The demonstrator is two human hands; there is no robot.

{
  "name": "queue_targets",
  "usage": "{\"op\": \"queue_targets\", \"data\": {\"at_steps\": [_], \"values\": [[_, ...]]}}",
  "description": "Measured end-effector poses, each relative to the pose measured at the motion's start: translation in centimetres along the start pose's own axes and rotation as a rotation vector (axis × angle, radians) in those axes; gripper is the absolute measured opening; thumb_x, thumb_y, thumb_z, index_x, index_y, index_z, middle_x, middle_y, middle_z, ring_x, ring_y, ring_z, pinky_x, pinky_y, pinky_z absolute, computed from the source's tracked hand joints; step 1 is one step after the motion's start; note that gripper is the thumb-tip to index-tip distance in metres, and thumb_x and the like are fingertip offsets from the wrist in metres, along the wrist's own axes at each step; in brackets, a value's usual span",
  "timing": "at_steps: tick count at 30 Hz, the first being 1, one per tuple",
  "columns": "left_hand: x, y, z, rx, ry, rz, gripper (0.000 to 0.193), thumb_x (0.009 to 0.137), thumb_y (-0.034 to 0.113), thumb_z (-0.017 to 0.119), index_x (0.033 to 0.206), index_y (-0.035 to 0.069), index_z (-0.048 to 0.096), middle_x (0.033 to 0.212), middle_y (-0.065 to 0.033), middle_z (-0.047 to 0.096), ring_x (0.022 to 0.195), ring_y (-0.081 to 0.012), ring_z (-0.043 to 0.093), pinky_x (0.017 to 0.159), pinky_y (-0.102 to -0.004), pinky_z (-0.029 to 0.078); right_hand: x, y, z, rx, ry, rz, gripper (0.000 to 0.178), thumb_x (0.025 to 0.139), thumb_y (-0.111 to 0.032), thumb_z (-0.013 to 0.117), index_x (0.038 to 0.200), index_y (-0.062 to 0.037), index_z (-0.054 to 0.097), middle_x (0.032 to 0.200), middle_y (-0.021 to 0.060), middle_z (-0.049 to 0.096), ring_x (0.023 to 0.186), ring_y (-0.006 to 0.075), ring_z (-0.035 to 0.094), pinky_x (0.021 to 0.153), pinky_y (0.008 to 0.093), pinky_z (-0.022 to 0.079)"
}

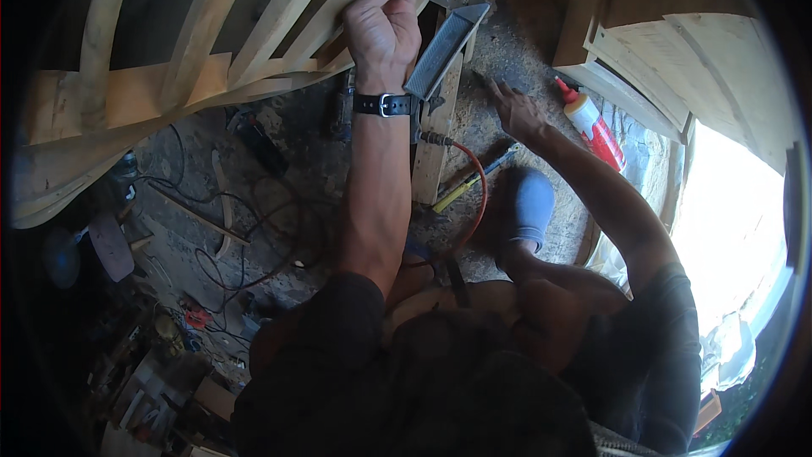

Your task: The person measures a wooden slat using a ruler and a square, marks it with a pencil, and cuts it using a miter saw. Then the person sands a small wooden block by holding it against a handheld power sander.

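Observation:
My left hand [383, 34] is closed on a metal try square [447, 41], its fingers around the ruled blade. The square's thick grey stock slants down beside my wrist. Behind that hand are the pale wooden slats [292, 13] of a curved frame, and the blade's end lies by one slat. Lower and to the right, my right hand [520, 114] reaches forward above the floor. Its fingers look pinched together, with a thin dark tip jutting out past them; what it is stays unclear.
A white and red glue bottle [595, 127] with a red nozzle lies right of my right hand. A hammer with a yellow handle [465, 186], an orange air hose [480, 203] and a wooden board [433, 173] are on the floor. A wooden cabinet-like piece [694, 59] stands at right.

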State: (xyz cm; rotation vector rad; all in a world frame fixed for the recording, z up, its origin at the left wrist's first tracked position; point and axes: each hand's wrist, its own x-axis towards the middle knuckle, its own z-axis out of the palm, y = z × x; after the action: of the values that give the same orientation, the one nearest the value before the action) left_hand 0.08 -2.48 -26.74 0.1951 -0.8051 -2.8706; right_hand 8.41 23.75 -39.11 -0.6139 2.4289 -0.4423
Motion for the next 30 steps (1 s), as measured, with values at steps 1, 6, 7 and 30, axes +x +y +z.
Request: {"op": "queue_targets", "data": {"at_steps": [1, 6, 7, 30], "values": [[-0.4, 0.1, 0.8, 0.013, 0.012, 0.009, 0.054, 0.099, -0.004, 0.051, 0.143, -0.025, 0.027, 0.145, -0.0417, 0.040, 0.139, -0.0546, 0.042, 0.126, -0.0536, 0.033, 0.4, 0.1, 0.2, 0.019, -0.036, -0.025, 0.048, 0.106, -0.024, 0.042, 0.153, -0.0116, 0.045, 0.143, 0.0223, 0.053, 0.124, 0.0393, 0.060, 0.101, 0.0563, 0.048], [0.0, 0.5, -0.2, -0.023, -0.057, -0.012, 0.055, 0.099, -0.004, 0.052, 0.144, -0.024, 0.027, 0.145, -0.0420, 0.040, 0.139, -0.0549, 0.043, 0.125, -0.0529, 0.034, 0.6, -0.1, -1.6, 0.146, -0.016, -0.026, 0.045, 0.100, -0.017, 0.044, 0.143, -0.0120, 0.059, 0.124, 0.0194, 0.066, 0.112, 0.0386, 0.066, 0.098, 0.0541, 0.049], [-0.1, 0.3, -0.3, -0.014, -0.048, -0.003, 0.055, 0.099, -0.005, 0.053, 0.144, -0.023, 0.028, 0.145, -0.0422, 0.040, 0.139, -0.0549, 0.043, 0.125, -0.0528, 0.035, 0.4, -0.3, -2.6, 0.190, -0.002, -0.011, 0.044, 0.099, -0.016, 0.045, 0.140, -0.0121, 0.062, 0.120, 0.0193, 0.068, 0.108, 0.0379, 0.067, 0.097, 0.0530, 0.050], [-1.3, -0.5, 2.6, 0.060, 0.020, 0.047, 0.050, 0.096, 0.006, 0.063, 0.141, -0.011, 0.047, 0.136, -0.0258, 0.061, 0.138, -0.0428, 0.050, 0.125, -0.0496, 0.032, -2.4, -12.0, -21.2, 0.144, 0.751, -0.807, 0.034, 0.080, -0.011, 0.077, 0.112, -0.0059, 0.064, 0.091, 0.0085, 0.069, 0.081, 0.0309, 0.068, 0.071, 0.0404, 0.055]]}}
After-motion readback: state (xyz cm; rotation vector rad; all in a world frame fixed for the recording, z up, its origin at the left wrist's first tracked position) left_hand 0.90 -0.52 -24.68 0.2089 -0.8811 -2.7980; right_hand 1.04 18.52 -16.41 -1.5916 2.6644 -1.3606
